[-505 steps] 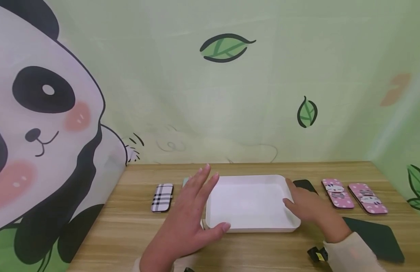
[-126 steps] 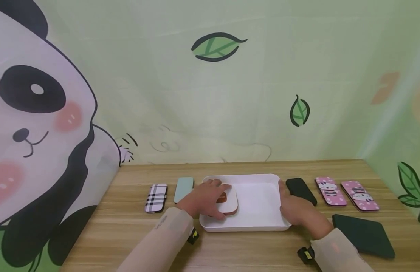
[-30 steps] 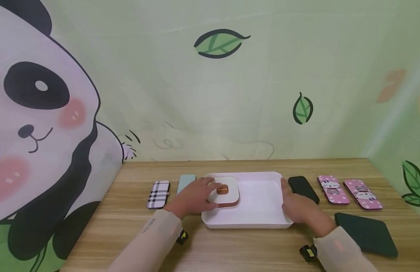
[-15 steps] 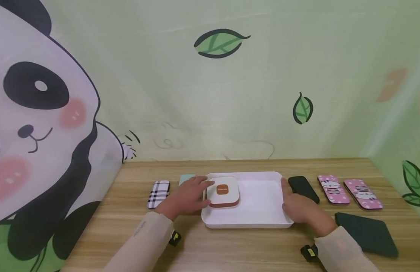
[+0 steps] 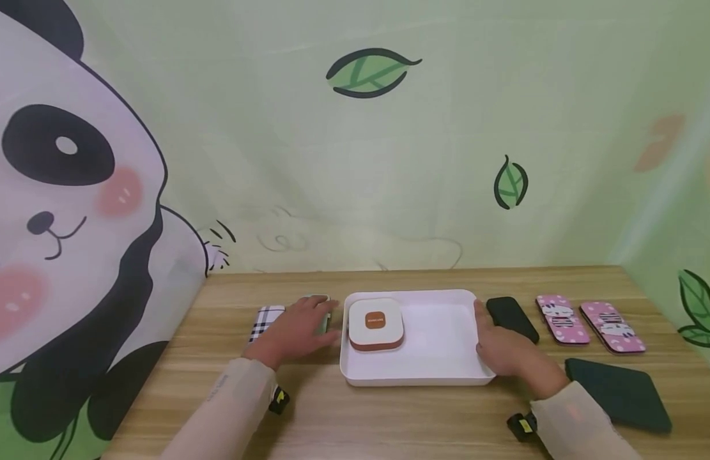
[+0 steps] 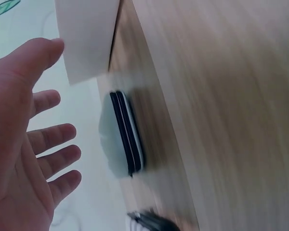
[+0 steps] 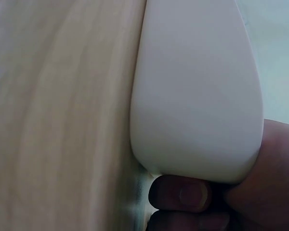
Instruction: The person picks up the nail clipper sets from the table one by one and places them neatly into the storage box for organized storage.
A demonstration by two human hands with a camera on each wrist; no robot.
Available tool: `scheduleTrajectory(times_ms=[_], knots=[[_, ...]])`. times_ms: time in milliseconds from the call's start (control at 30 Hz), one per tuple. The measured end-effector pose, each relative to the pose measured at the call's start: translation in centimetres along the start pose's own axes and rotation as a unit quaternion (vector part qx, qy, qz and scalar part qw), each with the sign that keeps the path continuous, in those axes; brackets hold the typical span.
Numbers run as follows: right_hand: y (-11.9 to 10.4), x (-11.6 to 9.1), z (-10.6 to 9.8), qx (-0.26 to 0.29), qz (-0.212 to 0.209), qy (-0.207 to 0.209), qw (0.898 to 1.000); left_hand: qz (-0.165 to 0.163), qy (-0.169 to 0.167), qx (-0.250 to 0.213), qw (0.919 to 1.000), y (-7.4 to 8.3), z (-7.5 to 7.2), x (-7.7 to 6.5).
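From the head view, I judge the work to be at an early stage: one white-topped box sits in the left part of the white tray, and the tray's right part has room. Outside it I count what is left: the plaid case, the pale green case, the black case, two pink cases and a dark flat piece. I have the left hand over the green case, hiding much of it, thumb and fingers apart; the box is to its right, out of its hold. The right hand is at the tray's right wall, thumb on the rim.

In the left wrist view I see the palm with thumb and fingers spread, holding nothing. The green case shows edge-on just beside the fingertips, with a gap between them in this view.

In the right wrist view I find the tray's end caught between the hand and its curled fingers, so I read that hand as gripping the tray. I cannot see the box here.
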State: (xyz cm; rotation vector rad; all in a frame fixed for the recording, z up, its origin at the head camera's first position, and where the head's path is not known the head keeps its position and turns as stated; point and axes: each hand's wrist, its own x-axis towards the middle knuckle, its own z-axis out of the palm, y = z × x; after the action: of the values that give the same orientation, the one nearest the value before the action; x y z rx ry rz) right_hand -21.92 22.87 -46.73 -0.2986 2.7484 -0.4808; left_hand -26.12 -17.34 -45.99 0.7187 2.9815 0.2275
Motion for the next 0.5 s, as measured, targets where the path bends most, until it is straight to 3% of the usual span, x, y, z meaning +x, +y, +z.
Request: scheduleTrajectory(times_ms=[267,500], knots=[[-0.1,-0.2,0.0,-0.003,-0.005,0.005,1.0,-0.032,-0.029,-0.008,0.999,-2.2,0.0,0.1],[-0.3,-0.3,-0.1,-0.002,0.003,0.002,1.0,-0.05,-0.059,-0.026,0.9967,-2.5,-0.7,0.5]])
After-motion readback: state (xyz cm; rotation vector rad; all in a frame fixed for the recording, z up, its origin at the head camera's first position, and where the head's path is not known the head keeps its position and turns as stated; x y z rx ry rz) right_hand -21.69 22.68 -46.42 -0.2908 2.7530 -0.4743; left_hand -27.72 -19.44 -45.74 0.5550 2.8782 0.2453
